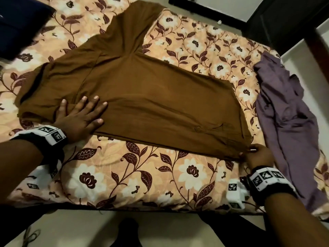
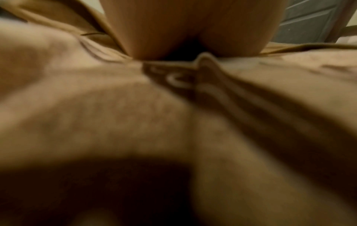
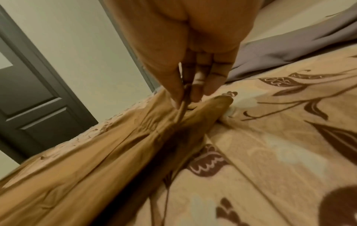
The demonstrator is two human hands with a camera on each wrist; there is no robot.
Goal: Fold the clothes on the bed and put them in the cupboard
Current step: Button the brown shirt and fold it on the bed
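Brown garment (image 1: 142, 97) on bed (image 1: 160, 175); right hand (image 1: 258, 155) pinching corner.

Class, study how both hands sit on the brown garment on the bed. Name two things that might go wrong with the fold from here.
1. The right hand only pinches the corner of the brown garment; the thin fabric may slip free when pulled.
2. The left hand presses flat near one sleeve, where the cloth is already bunched, so creases might get folded in.
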